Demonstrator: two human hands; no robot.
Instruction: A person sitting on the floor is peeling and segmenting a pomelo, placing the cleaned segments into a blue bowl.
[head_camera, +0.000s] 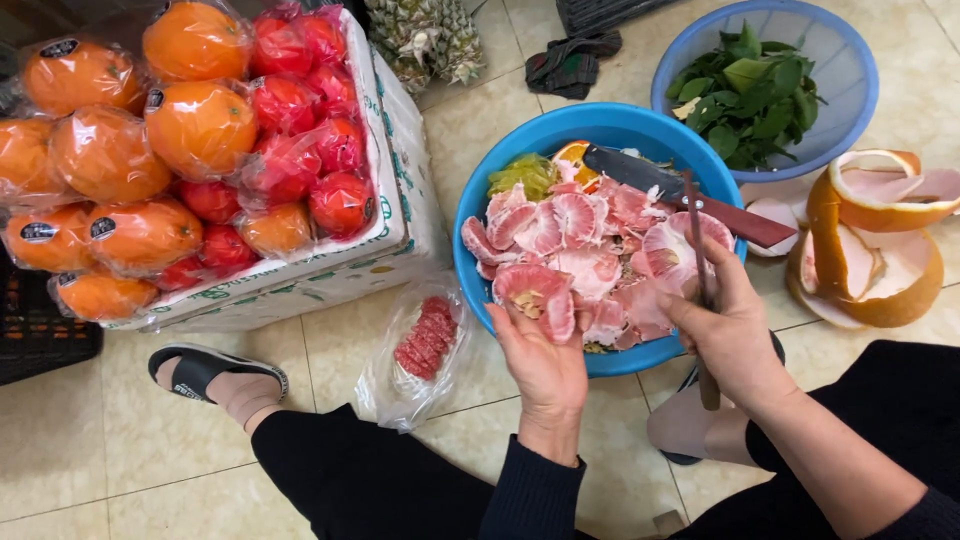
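Note:
My left hand holds a peeled pink pomelo segment over the near rim of a blue bowl. The bowl is piled with more pink pomelo segments, some green pieces and an orange wedge at the back. My right hand grips a thin knife whose blade points away across the fruit. A large cleaver with a dark red handle rests across the bowl's far rim.
A white box of wrapped oranges and red fruit stands left. A plastic bag of red slices lies by my knee. Pomelo peel and a blue basket of green leaves sit right; pineapples behind.

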